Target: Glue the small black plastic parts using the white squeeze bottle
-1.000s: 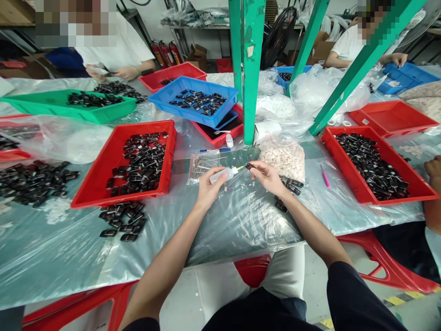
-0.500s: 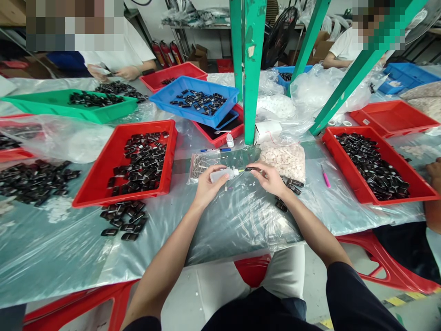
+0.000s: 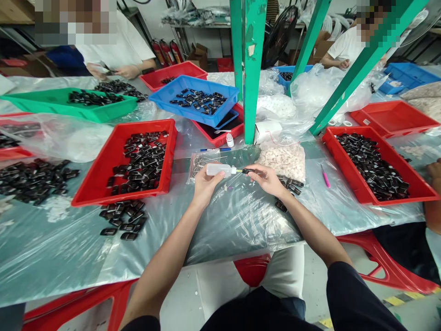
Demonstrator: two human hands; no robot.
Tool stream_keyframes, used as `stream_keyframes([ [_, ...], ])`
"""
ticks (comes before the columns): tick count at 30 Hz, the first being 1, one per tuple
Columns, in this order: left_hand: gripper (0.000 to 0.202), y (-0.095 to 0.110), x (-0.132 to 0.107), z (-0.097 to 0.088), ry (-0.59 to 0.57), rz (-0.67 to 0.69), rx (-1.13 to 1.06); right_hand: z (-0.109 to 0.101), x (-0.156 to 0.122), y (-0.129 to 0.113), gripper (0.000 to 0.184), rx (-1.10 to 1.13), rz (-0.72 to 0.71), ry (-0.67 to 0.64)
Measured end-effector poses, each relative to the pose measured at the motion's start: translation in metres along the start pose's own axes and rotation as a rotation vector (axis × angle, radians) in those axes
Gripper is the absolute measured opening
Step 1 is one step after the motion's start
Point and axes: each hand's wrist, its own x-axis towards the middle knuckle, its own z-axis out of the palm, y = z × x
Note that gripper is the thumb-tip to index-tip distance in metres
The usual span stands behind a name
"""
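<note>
Head view — left hand (image 3: 206, 185) holds translucent bottle (image 3: 217, 170).

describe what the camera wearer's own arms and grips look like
The left sleeve and right sleeve are dark and short; both forearms are bare. The left grip and right grip are ungloved hands, with no watch or bracelet showing.

My left fingers (image 3: 217, 177) cover part of the bottle (image 3: 214, 169) and, behind it, part of a bag of thin metal pieces (image 3: 202, 160). Just right of the bottle, my right fingers (image 3: 257, 178) hide one end of a black piece (image 3: 245, 171); whether the nozzle (image 3: 238, 170) touches that piece is too small to tell. Far left of the bottle, a red tray (image 3: 14, 154) is cut off by the edge, as is a co-worker's arm (image 3: 432, 204) far right of it.
</note>
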Motion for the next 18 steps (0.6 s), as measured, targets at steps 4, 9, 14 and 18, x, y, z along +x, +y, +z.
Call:
stream_keyframes([
  [4, 0.053, 0.0028, -0.001, 0.0022, 0.008, 0.027, 0.017, -0.0015, -0.0002, -0.0035, 0.039, -0.114, -0.034, 0.012],
  [9, 0.052, 0.0012, -0.0005, 0.0031, 0.016, 0.035, 0.008, -0.0013, 0.0001, -0.0021, 0.043, -0.016, 0.003, -0.015],
  [14, 0.051, -0.003, -0.0002, 0.0012, 0.022, 0.008, -0.016, -0.0007, 0.0007, -0.0007, 0.047, 0.071, 0.03, -0.036],
  [18, 0.052, -0.0007, -0.0008, 0.0017, 0.023, -0.002, -0.023, -0.0013, 0.0006, -0.0018, 0.048, 0.071, 0.033, -0.03],
])
